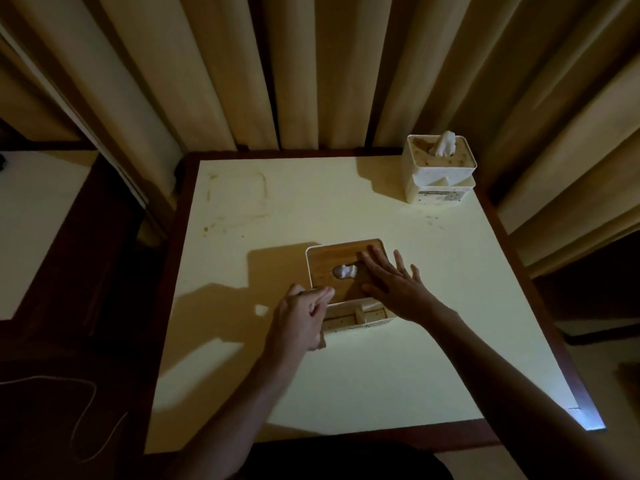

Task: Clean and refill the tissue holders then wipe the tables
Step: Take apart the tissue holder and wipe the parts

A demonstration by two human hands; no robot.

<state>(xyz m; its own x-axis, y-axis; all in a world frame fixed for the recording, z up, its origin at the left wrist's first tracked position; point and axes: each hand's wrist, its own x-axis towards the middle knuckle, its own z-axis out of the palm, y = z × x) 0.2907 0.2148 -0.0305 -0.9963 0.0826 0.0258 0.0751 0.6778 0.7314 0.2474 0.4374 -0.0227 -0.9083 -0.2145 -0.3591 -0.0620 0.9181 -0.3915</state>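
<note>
I saw the right hand (398,285) lying flat with straight fingers on the wooden lid (332,268) of the near tissue holder (349,315) in the middle of the surface (398,358), while the left hand (301,313), fingers curled, seemed to pinch its near-left edge, so I judged the lid should be pressed down evenly.

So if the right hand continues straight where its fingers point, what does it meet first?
Probably the white tissue tuft in the wooden lid's opening; the right hand already lies flat on that lid.
</note>
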